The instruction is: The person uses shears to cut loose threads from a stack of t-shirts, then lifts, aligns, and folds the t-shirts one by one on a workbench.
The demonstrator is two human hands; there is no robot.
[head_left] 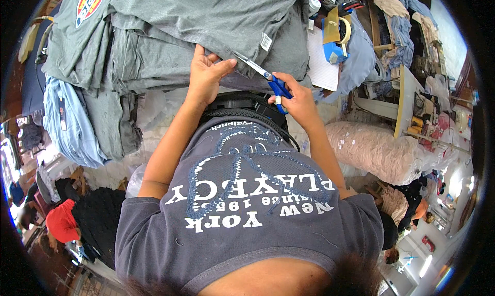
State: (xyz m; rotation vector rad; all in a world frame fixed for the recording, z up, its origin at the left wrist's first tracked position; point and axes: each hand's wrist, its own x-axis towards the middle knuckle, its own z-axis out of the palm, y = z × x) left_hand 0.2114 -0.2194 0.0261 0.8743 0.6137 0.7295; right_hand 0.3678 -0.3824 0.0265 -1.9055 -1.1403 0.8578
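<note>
A grey T-shirt (201,18) lies spread on top of a stack of folded grey garments (149,56). My left hand (208,74) pinches the shirt's near edge between thumb and fingers. In my right hand (297,101) is a pair of scissors with blue handles (279,92), my fingers through the loops. The blades point up and left, their tips at the shirt's edge close to my left thumb. Whether any thread lies between the blades is too small to tell. A small white label (265,41) shows on the shirt just beyond the blades.
Right of the stack stand a blue tape dispenser (335,53) and a sheet of white paper (323,64). Light blue garments (72,123) hang off the table's left side. A large plastic-wrapped beige bundle (366,149) lies to my right. Other people are behind me on both sides.
</note>
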